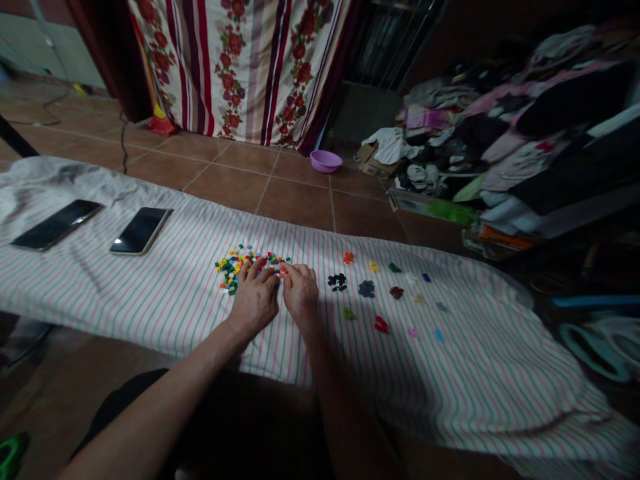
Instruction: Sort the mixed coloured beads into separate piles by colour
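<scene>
A mixed pile of small coloured blocks (231,268) lies on the striped cloth. My left hand (256,299) rests on the pile's right side, its fingers spread and touching the pieces. Beside it, my right hand (301,293) is closed at the pile's right edge, index finger and thumb brought together near some orange pieces; what is between them is too small to make out. To the right, small groups sorted by colour include black blocks (337,282), dark grey blocks (367,289), orange blocks (348,257), red blocks (381,325) and brown blocks (397,293).
Two phones, a dark one (57,225) and a light-edged one (141,231), lie on the cloth (190,320) at left. Beyond the table's far edge are a purple basin (326,161) on the tiled floor, a floral curtain (240,73) and heaped clothes (500,127).
</scene>
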### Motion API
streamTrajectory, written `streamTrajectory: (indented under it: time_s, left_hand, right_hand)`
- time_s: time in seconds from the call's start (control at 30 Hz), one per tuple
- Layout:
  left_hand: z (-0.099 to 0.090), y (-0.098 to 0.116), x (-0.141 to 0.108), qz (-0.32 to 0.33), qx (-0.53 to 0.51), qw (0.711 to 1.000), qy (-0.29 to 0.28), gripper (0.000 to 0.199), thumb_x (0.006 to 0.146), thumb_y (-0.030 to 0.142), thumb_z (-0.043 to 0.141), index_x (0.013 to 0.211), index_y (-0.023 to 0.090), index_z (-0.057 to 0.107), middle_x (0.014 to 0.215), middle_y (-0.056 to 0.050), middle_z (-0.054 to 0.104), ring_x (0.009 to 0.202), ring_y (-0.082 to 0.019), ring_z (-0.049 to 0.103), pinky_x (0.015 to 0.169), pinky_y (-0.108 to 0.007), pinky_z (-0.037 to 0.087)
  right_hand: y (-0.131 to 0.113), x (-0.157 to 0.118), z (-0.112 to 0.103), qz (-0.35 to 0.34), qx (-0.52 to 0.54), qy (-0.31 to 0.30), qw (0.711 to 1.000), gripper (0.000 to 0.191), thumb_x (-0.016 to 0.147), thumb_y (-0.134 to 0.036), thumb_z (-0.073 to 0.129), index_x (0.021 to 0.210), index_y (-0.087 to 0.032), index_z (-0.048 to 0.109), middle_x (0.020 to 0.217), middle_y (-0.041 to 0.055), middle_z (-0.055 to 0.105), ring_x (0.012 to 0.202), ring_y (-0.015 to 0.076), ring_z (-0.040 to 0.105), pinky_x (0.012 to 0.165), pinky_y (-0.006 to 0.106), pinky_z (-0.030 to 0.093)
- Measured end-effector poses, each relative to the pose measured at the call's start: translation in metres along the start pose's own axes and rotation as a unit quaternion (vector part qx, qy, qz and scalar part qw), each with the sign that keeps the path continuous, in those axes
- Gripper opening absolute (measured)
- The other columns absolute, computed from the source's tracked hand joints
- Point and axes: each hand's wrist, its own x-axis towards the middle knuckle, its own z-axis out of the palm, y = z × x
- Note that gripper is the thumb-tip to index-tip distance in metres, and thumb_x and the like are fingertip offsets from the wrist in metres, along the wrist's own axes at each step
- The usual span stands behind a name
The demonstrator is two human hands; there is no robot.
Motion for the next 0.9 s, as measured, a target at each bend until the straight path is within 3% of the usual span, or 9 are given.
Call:
streamTrajectory:
  time_s: [0.27, 0.5, 0.63, 0.9]
  left_hand:
    - [-0.004, -0.007, 0.002, -0.01, -0.011, 1.0, 0.011, 0.027, 0.082, 0.013, 0.048, 0.091, 0.02, 0.072, 0.107, -0.006, 0.072, 0.129, -0.03, 0.048, 0.114, -0.056, 0.029]
    - [-0.002, -0.008, 0.016, -0.034, 0.019, 0.998, 0.041, 0.027, 0.079, 0.018, 0.052, 0.099, 0.02, 0.07, 0.11, -0.012, 0.066, 0.121, -0.033, 0.047, 0.105, -0.053, 0.038]
    - [-0.001, -0.012, 0.025, -0.056, 0.034, 0.997, 0.038, 0.026, 0.082, 0.024, 0.052, 0.1, 0.02, 0.07, 0.112, -0.013, 0.063, 0.115, -0.034, 0.044, 0.098, -0.053, 0.04]
    - [0.008, -0.011, 0.039, -0.063, 0.031, 0.997, 0.037, 0.027, 0.09, 0.034, 0.048, 0.095, 0.028, 0.074, 0.095, -0.008, 0.067, 0.1, -0.03, 0.046, 0.094, -0.052, 0.035]
  right_hand:
    - [-0.004, 0.0, -0.003, -0.003, 0.027, -0.005, 1.0, 0.027, 0.088, -0.012, 0.05, 0.101, -0.023, 0.071, 0.096, 0.0053, 0.066, 0.095, 0.021, 0.054, 0.088, 0.032, 0.042]
    - [-0.001, -0.002, 0.001, -0.017, 0.022, 0.008, 1.0, 0.042, 0.089, -0.006, 0.041, 0.115, -0.022, 0.069, 0.1, 0.0087, 0.065, 0.094, 0.0225, 0.053, 0.087, 0.035, 0.044]
    - [-0.002, -0.004, 0.001, -0.021, 0.015, 0.004, 1.0, 0.041, 0.089, -0.006, 0.041, 0.112, -0.024, 0.071, 0.1, 0.0092, 0.064, 0.093, 0.0229, 0.052, 0.085, 0.035, 0.045]
    - [-0.001, -0.005, -0.001, -0.015, 0.046, 0.011, 0.999, 0.04, 0.087, -0.004, 0.04, 0.106, -0.019, 0.072, 0.102, 0.0093, 0.066, 0.097, 0.0229, 0.054, 0.091, 0.037, 0.045]
